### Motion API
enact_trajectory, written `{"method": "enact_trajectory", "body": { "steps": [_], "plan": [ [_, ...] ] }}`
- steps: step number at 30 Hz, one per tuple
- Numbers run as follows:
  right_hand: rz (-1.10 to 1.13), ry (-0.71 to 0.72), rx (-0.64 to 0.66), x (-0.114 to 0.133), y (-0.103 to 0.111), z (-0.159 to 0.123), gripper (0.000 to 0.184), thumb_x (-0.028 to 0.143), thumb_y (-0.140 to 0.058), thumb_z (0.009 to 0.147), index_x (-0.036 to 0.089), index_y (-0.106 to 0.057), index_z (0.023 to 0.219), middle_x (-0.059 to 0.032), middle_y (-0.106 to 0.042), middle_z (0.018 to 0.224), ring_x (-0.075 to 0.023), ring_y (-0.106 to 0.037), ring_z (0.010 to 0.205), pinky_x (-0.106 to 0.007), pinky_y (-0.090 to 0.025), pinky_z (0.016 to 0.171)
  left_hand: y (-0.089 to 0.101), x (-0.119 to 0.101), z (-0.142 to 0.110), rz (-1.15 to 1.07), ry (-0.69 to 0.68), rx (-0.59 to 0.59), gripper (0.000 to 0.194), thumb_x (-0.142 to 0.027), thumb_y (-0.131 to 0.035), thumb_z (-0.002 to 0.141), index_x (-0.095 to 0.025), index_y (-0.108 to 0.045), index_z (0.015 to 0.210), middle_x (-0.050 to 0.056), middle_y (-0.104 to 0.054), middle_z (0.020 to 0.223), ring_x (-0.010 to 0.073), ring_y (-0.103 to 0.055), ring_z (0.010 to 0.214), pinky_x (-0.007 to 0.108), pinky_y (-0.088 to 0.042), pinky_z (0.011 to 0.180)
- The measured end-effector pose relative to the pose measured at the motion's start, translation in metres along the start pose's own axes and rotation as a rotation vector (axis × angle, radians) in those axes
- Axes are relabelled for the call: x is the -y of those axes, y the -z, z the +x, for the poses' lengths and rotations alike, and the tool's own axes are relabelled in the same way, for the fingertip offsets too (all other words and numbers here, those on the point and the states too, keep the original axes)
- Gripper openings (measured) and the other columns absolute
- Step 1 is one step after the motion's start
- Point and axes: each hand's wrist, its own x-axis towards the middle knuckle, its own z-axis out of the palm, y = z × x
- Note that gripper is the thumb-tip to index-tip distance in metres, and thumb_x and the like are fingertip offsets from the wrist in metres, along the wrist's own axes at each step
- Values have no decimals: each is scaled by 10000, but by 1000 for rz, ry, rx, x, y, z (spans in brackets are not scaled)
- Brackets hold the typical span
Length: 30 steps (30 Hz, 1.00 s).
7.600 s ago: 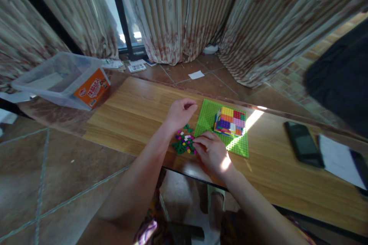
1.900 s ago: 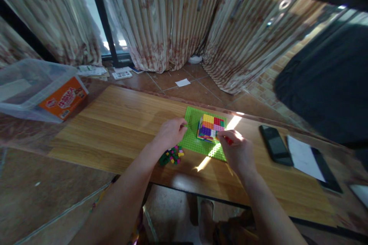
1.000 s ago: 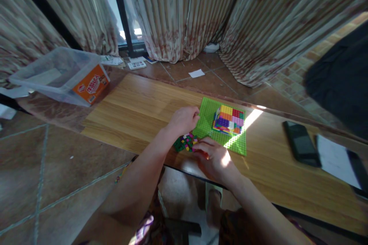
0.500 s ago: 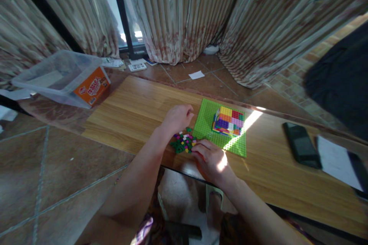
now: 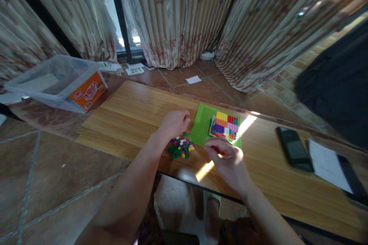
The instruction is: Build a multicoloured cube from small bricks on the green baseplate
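Note:
A green baseplate (image 5: 201,128) lies on a wooden table (image 5: 135,111). On it stands a block of many-coloured bricks (image 5: 224,124). A small heap of loose bricks (image 5: 180,149), mostly green, lies just left of the plate. My left hand (image 5: 173,123) rests on the table beside the plate's left edge, fingers curled. My right hand (image 5: 228,160) hovers over the plate's near edge with fingers pinched together; what they hold is hidden.
A clear plastic tub with an orange label (image 5: 59,82) stands at the far left. A dark phone (image 5: 293,148) and white paper (image 5: 326,164) lie on the table's right. Someone in dark clothing (image 5: 336,80) stands at right. Striped curtains (image 5: 201,15) hang behind.
My right hand has left the loose brick heap and moved right and up, over the plate's near edge. My left hand has stayed beside the plate.

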Motion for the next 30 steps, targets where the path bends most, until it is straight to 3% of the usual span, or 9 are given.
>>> {"method": "enact_trajectory", "body": {
  "steps": [5,9,13,19,24,30],
  "plan": [
    [132,-49,-211,-11,34,12,82,252,-627,779,212,-692,809,-46,-656,893,-163,-619,832,-326,-518,745,0,0,1,9,6,22,235,-264,-484,865,-167,-646,1005,79,-699,958,189,-632,877,299,-473,808],
    [165,-151,-260,-20,53,19,151,307,-653,742,187,-703,819,-51,-655,875,-176,-618,829,-351,-522,752,-4,1,2,11,-10,4,234,-261,-490,861,-167,-644,1009,80,-701,955,194,-637,870,299,-472,790],
    [35,-172,-311,-26,63,21,179,315,-637,739,179,-717,825,-61,-674,874,-175,-619,803,-341,-513,725,-4,-1,3,14,-26,12,221,-249,-481,860,-164,-647,979,84,-701,943,196,-638,856,290,-470,751],
    [-36,-280,-311,-31,62,16,235,361,-603,773,185,-700,897,-42,-710,801,-171,-654,689,-296,-490,606,-2,-3,3,55,-40,29,217,-257,-467,865,-166,-638,961,88,-698,945,205,-637,834,300,-462,735],
    [-239,-182,-241,-28,55,15,191,352,-575,812,210,-703,805,-11,-692,757,-152,-615,655,-275,-445,608,-2,-3,2,56,-35,37,223,-245,-463,864,-163,-635,981,90,-697,975,200,-636,848,291,-460,738],
    [-178,-114,-309,-39,47,17,188,390,-614,792,230,-709,768,-20,-670,867,-145,-572,692,-278,-437,631,-2,-2,3,51,-39,52,218,-248,-457,868,-166,-637,962,80,-697,940,182,-631,823,277,-453,723]
  ]
}}
